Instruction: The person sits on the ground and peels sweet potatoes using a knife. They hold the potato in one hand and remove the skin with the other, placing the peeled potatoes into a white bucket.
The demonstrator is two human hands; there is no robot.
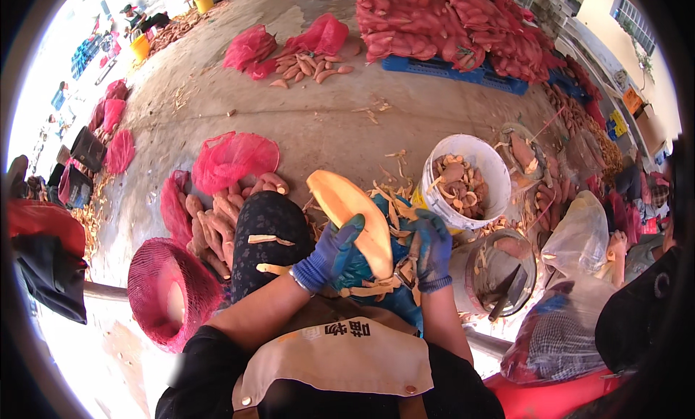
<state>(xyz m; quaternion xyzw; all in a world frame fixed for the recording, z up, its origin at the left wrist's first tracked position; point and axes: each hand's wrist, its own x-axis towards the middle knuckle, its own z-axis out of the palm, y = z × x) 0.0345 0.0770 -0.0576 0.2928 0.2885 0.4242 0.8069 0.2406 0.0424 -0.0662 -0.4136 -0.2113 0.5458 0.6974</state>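
A long peeled sweet potato, pale orange, slants across the middle of the view. My left hand, in a blue glove, is closed around its left side. Just right of its lower end, my right hand, also gloved in blue, grips a narrow peeler pointing down; the fingers partly cover it. Peelings lie over the blue plastic sheet on my lap. Two strips of peel rest on my dark patterned left knee. A heap of unpeeled sweet potatoes lies beyond that knee.
A white bucket with peelings stands ahead right. Nearer is a grey bucket with a cleaver across it. A red mesh-lined basket sits at my left. Stacked red net sacks fill a blue pallet farther off.
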